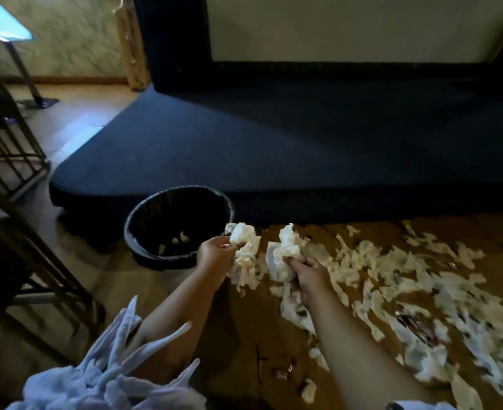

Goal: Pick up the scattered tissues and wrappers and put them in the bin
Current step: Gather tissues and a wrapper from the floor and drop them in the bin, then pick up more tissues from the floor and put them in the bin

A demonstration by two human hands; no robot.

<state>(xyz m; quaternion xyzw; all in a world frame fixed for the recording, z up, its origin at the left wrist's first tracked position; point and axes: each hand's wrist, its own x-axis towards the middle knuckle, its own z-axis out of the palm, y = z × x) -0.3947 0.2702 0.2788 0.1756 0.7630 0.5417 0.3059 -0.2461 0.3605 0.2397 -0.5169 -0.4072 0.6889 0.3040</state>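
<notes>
My left hand grips a bunch of crumpled white tissues just right of the bin. My right hand grips a second wad of tissues beside it, a little further from the bin. The round black bin, lined with a dark bag, stands on the wooden floor left of both hands and holds a few scraps at the bottom. Many torn tissues are strewn over the floor to the right, with a red wrapper among them and a small wrapper near my right forearm.
A low dark blue platform runs behind the bin and the litter. A metal-framed rack stands at the left. White fringed cloth lies at the lower left. A stand is at the far left.
</notes>
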